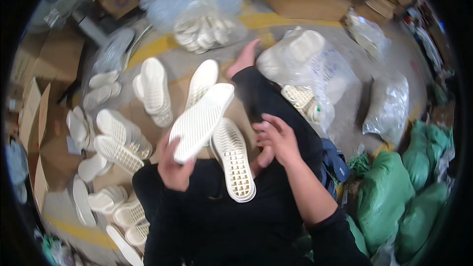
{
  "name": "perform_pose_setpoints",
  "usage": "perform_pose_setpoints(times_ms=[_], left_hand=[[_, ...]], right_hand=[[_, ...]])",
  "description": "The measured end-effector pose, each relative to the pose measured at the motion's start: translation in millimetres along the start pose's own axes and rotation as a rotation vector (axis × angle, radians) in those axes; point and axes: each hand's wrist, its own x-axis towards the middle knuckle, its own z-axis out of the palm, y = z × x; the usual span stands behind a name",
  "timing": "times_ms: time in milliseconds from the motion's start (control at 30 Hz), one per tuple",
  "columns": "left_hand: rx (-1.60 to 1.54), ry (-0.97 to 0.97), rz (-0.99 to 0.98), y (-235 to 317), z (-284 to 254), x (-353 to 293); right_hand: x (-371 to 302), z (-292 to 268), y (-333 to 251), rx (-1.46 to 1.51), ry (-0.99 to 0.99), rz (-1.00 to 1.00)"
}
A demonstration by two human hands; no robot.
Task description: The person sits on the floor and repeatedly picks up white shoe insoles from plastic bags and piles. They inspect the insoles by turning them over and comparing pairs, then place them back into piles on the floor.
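Observation:
My left hand [176, 167] grips a white shoe sole [203, 123] by its near end, ribbed face up. Just right of it, a stack of shoe soles [234, 160] with a grid-patterned face lies against my lap. My right hand [276, 138] is raised to the right of that stack, fingers spread and partly curled, with nothing in them. Beyond the held sole, another sole [203, 80] lies on the cardboard in front of me. To the left stand a pile of soles [154, 86] and further stacked soles [120, 133].
More soles lie at the left beside an open cardboard box [59, 133]. Clear plastic bags of soles [204, 27] sit at the far side, and another bag [295, 54] lies past my leg. Green sacks [384, 197] crowd the right. Cardboard boxes [310, 0] line the back.

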Motion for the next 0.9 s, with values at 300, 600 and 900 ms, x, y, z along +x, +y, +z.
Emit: perform_pose_setpoints(times_ms=[300,600,900], left_hand=[[0.323,-0.384,0.212,42.4,-17.9,-60.5],[-0.079,-0.170,-0.030,49.1,-4.3,-76.0],[-0.003,-0.206,0.132,66.5,-11.4,-70.6]], right_hand=[[-19.9,65.8,-58.5,0.417,-0.127,-0.268],[-57.9,66.8,-96.5,0.191,-0.270,-0.476],[-65.3,63.5,-103.3,0.274,-0.309,-0.469]])
